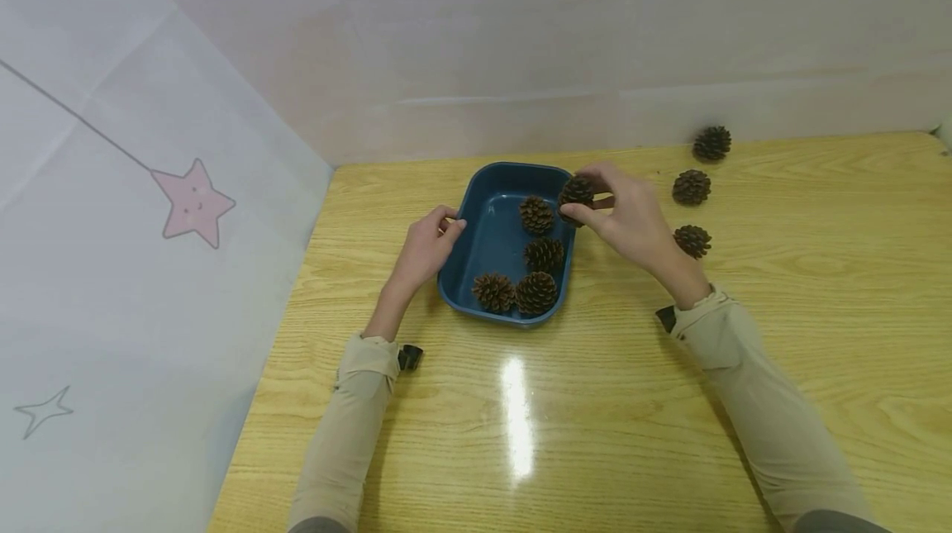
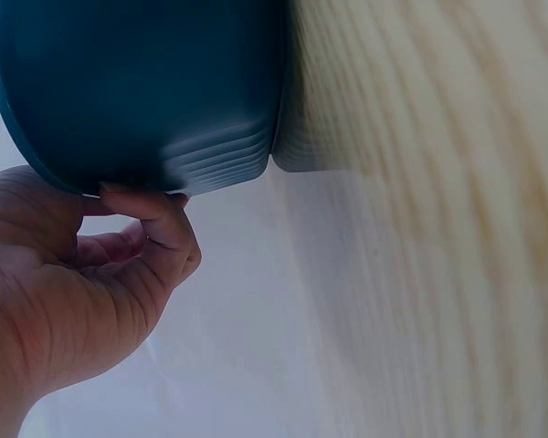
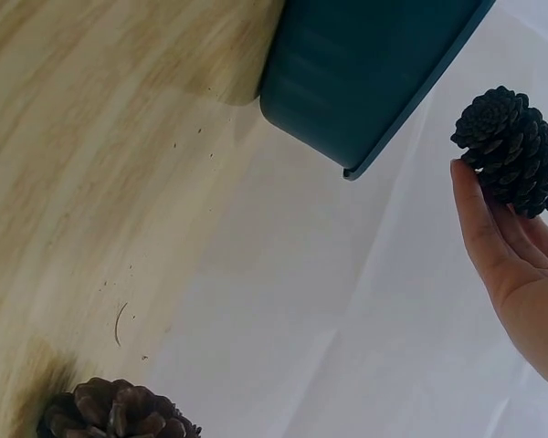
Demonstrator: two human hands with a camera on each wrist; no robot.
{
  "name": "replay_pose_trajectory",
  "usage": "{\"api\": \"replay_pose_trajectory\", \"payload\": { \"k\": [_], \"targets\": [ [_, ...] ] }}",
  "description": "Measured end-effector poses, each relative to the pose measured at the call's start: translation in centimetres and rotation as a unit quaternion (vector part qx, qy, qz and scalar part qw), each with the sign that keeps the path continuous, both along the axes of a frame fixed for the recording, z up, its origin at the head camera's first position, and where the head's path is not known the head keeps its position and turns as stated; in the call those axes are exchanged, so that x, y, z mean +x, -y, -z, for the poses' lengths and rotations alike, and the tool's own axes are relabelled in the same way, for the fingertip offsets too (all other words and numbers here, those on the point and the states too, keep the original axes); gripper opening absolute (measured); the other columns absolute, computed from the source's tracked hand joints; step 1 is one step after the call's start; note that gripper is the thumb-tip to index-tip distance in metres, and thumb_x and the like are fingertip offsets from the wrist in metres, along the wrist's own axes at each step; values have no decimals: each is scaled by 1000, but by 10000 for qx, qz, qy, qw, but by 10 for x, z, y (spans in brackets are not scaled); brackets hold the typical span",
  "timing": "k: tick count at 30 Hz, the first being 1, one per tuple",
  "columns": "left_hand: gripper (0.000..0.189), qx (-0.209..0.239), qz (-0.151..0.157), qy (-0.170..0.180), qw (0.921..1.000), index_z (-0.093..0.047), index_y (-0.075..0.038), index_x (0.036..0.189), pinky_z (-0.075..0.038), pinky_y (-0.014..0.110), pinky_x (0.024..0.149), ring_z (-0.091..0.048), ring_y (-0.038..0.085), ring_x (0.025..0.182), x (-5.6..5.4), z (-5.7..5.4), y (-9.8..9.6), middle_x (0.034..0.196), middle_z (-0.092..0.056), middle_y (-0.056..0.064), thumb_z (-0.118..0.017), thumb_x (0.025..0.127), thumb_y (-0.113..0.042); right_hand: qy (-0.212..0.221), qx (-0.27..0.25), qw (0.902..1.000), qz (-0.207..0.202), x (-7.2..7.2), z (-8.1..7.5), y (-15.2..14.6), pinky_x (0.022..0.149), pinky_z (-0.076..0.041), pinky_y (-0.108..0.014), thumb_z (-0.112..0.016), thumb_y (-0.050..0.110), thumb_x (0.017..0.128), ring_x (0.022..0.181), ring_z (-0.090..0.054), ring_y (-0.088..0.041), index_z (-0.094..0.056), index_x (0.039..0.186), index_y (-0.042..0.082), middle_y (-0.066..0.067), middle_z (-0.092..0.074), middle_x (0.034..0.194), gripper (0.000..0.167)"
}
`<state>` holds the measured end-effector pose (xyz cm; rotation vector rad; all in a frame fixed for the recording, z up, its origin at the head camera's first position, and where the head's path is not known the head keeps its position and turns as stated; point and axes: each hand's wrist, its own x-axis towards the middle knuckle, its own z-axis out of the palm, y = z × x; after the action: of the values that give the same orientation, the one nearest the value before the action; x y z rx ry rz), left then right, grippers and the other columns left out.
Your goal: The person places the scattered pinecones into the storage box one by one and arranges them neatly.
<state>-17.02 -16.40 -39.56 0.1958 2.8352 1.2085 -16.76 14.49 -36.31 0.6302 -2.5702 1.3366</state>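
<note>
A dark blue plastic basin [image 1: 487, 248] stands on the wooden table, with several brown pine cones [image 1: 536, 292] in its right and near parts. My left hand [image 1: 429, 245] pinches the basin's left rim between thumb and fingers; the left wrist view shows the curled fingers [image 2: 169, 233] against its outer wall. Over the right rim, my right hand [image 1: 628, 215] holds another pine cone [image 1: 576, 196] between thumb and fingers. In the right wrist view that pine cone [image 3: 510, 151] is raised above the level of the basin's rim [image 3: 420, 91].
Three more pine cones [image 1: 692, 187] lie in a column on the table [image 1: 818, 285] to the right, the nearest partly behind my right wrist. A pale covered wall [image 1: 483, 45] borders the table's back, and another with a pink star [image 1: 197, 204] its left side.
</note>
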Motion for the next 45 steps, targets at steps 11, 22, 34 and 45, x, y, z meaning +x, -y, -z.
{"api": "replay_pose_trajectory", "payload": {
  "k": [11, 22, 34, 45],
  "targets": [
    [34, 19, 16, 13, 10000, -62, 0, 134, -43, 35, 65, -54, 25, 73, 0, 0, 0, 95, -61, 14, -55, 110, -22, -5, 72, 10000, -38, 2, 1, 4, 89, -57, -44, -81, 15, 93, 110, -67, -38, -59, 135, -4, -25, -67, 120, 51],
    [34, -16, 12, 24, 10000, -63, 0, 133, -43, 35, 64, -53, 25, 72, -1, 1, -1, 94, -61, 14, -54, 110, -23, 65, 81, 9998, -176, 2, 5, 9, 89, -58, -45, -81, 16, 93, 109, -68, -39, -59, 134, -5, -24, -67, 126, 51],
    [34, -61, 37, 33, 10000, -62, 1, 133, -43, 35, 64, -54, 25, 73, -1, 0, -1, 95, -61, 14, -54, 110, -23, -93, 131, 9997, -187, 3, 7, 11, 90, -56, -47, -82, 17, 92, 109, -68, -40, -60, 134, -5, -24, -66, 128, 52],
    [35, -43, 29, 60, 10000, -62, 0, 134, -43, 35, 65, -54, 26, 74, -1, 0, 0, 96, -61, 14, -54, 110, -23, -182, -10, 9993, -320, 3, 8, 17, 86, -58, -46, -83, 12, 90, 103, -68, -36, -60, 132, -7, -23, -66, 125, 51]
  ]
}}
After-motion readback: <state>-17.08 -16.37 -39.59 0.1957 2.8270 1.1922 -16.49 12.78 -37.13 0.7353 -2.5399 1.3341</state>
